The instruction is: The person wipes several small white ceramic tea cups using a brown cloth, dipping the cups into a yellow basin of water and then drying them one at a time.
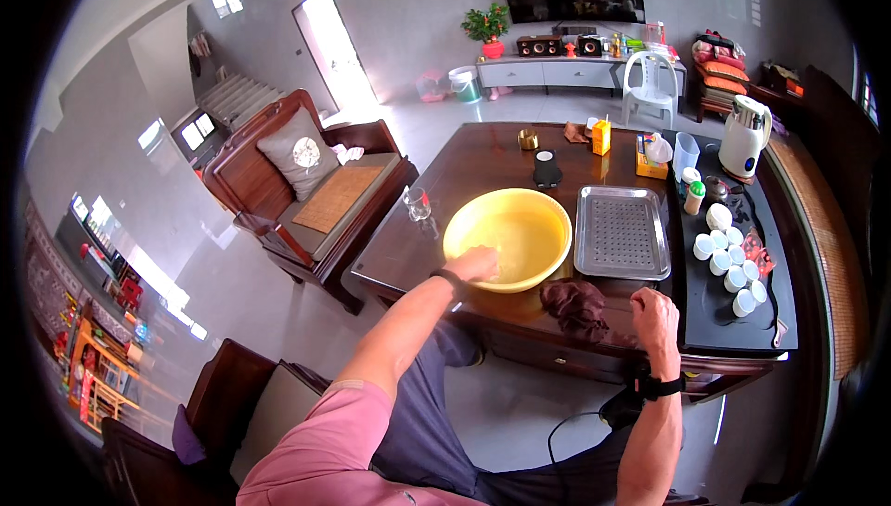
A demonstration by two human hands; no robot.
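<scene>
My left hand [473, 264] reaches over the near rim of a large yellow plastic basin [559, 250]. Its fingers point down inside, and whether they hold anything cannot be made out. The basin appears to contain clear water. My right hand [656, 314] is loosely curled above the near table edge, with nothing visible in it. A dark brown crumpled cloth [576, 307] lies between my hands, in front of the basin. Beyond my right hand sits a perforated stainless steel tray [621, 233], right of the basin.
A black tea tray [703, 311] along the right bears several small white cups [720, 261] and a white electric kettle [745, 137]. A drinking glass [418, 204] stands at the table's left. A black stand [547, 170] and an orange carton [601, 137] are farther back.
</scene>
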